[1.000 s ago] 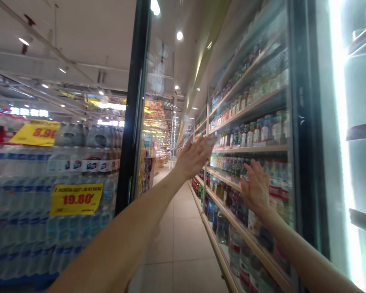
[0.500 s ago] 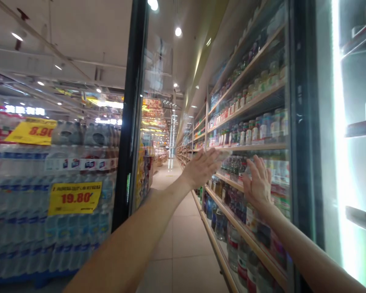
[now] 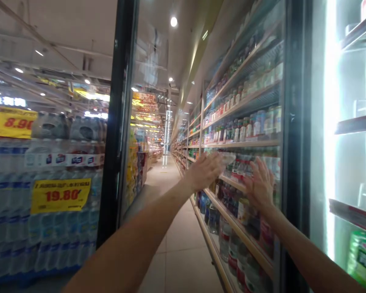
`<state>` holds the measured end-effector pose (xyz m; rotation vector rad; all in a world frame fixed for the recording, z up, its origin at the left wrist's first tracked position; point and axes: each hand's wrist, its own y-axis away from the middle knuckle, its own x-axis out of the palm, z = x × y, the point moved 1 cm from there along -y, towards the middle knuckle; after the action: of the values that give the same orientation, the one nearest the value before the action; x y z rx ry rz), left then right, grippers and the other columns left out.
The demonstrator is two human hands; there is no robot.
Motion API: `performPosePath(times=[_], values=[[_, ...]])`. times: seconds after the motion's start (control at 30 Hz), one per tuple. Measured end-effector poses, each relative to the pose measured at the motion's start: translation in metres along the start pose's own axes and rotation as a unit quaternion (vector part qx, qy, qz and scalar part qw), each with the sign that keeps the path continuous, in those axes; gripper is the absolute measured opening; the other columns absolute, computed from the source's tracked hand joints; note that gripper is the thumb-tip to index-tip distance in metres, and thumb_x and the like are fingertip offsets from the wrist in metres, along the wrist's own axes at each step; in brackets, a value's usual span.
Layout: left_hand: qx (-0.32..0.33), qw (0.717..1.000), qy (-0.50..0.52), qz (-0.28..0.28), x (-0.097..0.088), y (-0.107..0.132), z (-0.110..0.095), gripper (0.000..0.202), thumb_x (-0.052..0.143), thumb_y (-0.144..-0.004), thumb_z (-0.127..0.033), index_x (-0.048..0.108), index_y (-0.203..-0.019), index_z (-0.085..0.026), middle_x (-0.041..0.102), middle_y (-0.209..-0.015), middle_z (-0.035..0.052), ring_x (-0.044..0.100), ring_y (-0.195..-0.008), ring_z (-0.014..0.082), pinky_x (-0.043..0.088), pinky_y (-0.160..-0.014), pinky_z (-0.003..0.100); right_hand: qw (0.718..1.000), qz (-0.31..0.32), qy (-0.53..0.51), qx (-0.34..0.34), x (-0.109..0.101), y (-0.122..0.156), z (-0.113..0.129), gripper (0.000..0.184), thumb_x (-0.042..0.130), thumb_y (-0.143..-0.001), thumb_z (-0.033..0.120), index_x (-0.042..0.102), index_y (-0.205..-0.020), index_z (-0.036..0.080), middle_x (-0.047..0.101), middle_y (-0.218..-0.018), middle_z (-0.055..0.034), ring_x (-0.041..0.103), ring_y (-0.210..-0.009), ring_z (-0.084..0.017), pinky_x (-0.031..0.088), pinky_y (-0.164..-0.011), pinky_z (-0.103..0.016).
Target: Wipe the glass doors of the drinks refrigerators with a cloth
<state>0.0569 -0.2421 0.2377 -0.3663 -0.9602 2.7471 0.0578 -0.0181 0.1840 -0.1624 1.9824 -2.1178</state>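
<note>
A glass cooler door point(image 3: 152, 61) with a dark frame stands swung out in front of me. My left hand point(image 3: 205, 170) is raised to the pane, palm toward it, its fingers stretched out and slightly blurred. At its fingertips shows a pale, whitish patch point(image 3: 229, 157); I cannot tell whether it is a cloth or a reflection. Right of it, my right hand point(image 3: 259, 183) is up at the glass near the door's right frame, fingers spread. Whether either palm touches the pane is hard to make out. Bottles on shelves point(image 3: 240, 142) show through or in the glass.
Stacked packs of bottled water point(image 3: 51, 232) stand at left, with a yellow price sign point(image 3: 61, 195). The lit cooler interior with dark-edged shelves point(image 3: 354, 211) is at right, a green package point(image 3: 364, 256) low inside. Tiled floor point(image 3: 183, 260) runs along the aisle.
The view has shifted a little to the right, so the door frame and water packs sit further left. The green package shows more fully. Both hands stay raised at the glass.
</note>
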Motion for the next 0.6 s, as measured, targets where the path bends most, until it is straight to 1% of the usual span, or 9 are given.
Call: performPosePath(times=[0.07, 0.1, 0.23, 0.27, 0.37, 0.4, 0.43, 0.53, 0.6], values=[[-0.072, 0.997, -0.014, 0.012, -0.003, 0.0, 0.005, 0.041, 0.039, -0.088, -0.021, 0.043, -0.129, -0.02, 0.037, -0.143, 0.0099, 0.029, -0.134, 0.0249, 0.022, -0.109, 0.048, 1.0, -0.005, -0.002, 0.008, 0.0, 0.004, -0.003, 0.048, 0.037, -0.087, 0.032, 0.039, -0.134, 0.02, 0.037, -0.142, -0.0147, 0.029, -0.134, -0.029, 0.026, -0.104, -0.057], [-0.056, 0.998, -0.008, 0.022, -0.004, 0.003, 0.002, 0.041, 0.04, -0.088, -0.022, 0.043, -0.129, -0.02, 0.036, -0.144, 0.0094, 0.028, -0.135, 0.0247, 0.022, -0.109, 0.048, 1.0, -0.007, -0.004, 0.008, 0.0, 0.006, -0.004, 0.048, 0.037, -0.087, 0.032, 0.039, -0.133, 0.02, 0.037, -0.142, -0.015, 0.029, -0.134, -0.029, 0.026, -0.103, -0.056], [0.14, 0.987, 0.054, 0.052, -0.003, 0.019, -0.021, 0.037, 0.038, -0.088, -0.022, 0.048, -0.124, -0.024, 0.043, -0.14, 0.0045, 0.032, -0.133, 0.019, 0.023, -0.11, 0.04, 1.0, -0.011, -0.018, -0.013, -0.001, 0.011, -0.002, 0.048, 0.039, -0.087, 0.031, 0.038, -0.134, 0.022, 0.038, -0.142, -0.0137, 0.031, -0.133, -0.028, 0.026, -0.103, -0.055], [0.13, 0.989, 0.056, 0.05, -0.002, 0.022, -0.024, 0.037, 0.038, -0.089, -0.023, 0.048, -0.124, -0.023, 0.042, -0.14, 0.0054, 0.032, -0.133, 0.0194, 0.023, -0.11, 0.041, 1.0, -0.015, -0.022, -0.014, -0.001, 0.012, -0.001, 0.048, 0.039, -0.087, 0.031, 0.038, -0.134, 0.023, 0.038, -0.141, -0.0133, 0.031, -0.133, -0.028, 0.026, -0.103, -0.055], [-0.01, 0.999, 0.029, 0.042, -0.005, 0.03, -0.019, 0.041, 0.038, -0.089, -0.023, 0.043, -0.129, -0.021, 0.036, -0.144, 0.0104, 0.027, -0.136, 0.024, 0.02, -0.11, 0.048, 0.999, -0.024, -0.03, -0.01, -0.001, 0.016, 0.003, 0.049, 0.04, -0.086, 0.031, 0.037, -0.135, 0.024, 0.037, -0.142, -0.013, 0.031, -0.133, -0.029, 0.026, -0.103, -0.055], [-0.026, 0.998, 0.023, 0.044, -0.007, 0.036, -0.015, 0.041, 0.038, -0.089, -0.023, 0.042, -0.13, -0.021, 0.035, -0.144, 0.0107, 0.025, -0.136, 0.0243, 0.019, -0.11, 0.049, 0.999, -0.022, -0.032, -0.013, -0.001, 0.018, 0.005, 0.049, 0.041, -0.086, 0.03, 0.037, -0.135, 0.024, 0.037, -0.142, -0.0133, 0.031, -0.133, -0.029, 0.026, -0.103, -0.055], [-0.008, 0.999, 0.024, 0.047, -0.011, 0.043, -0.013, 0.041, 0.039, -0.089, -0.023, 0.043, -0.129, -0.022, 0.036, -0.144, 0.0097, 0.025, -0.136, 0.0234, 0.019, -0.111, 0.048, 0.999, -0.018, -0.034, -0.017, -0.001, 0.02, 0.008, 0.049, 0.041, -0.086, 0.03, 0.037, -0.135, 0.023, 0.037, -0.142, -0.0136, 0.03, -0.133, -0.029, 0.026, -0.103, -0.055], [0.156, 0.984, 0.051, 0.066, -0.024, 0.074, -0.005, 0.036, 0.04, -0.088, -0.026, 0.048, -0.123, -0.026, 0.041, -0.141, 0.0032, 0.027, -0.136, 0.0178, 0.017, -0.113, 0.039, 0.999, -0.005, -0.037, -0.04, 0.001, 0.026, 0.02, 0.048, 0.04, -0.086, 0.029, 0.038, -0.134, 0.021, 0.038, -0.141, -0.0145, 0.03, -0.133, -0.029, 0.027, -0.103, -0.053], [0.158, 0.984, 0.037, 0.071, -0.035, 0.093, 0.004, 0.037, 0.042, -0.087, -0.027, 0.048, -0.123, -0.026, 0.041, -0.141, 0.0032, 0.026, -0.136, 0.0169, 0.015, -0.113, 0.038, 0.998, -0.003, -0.04, -0.052, 0.002, 0.03, 0.03, 0.047, 0.039, -0.087, 0.027, 0.039, -0.134, 0.021, 0.038, -0.141, -0.0141, 0.031, -0.133, -0.028, 0.028, -0.103, -0.052]])
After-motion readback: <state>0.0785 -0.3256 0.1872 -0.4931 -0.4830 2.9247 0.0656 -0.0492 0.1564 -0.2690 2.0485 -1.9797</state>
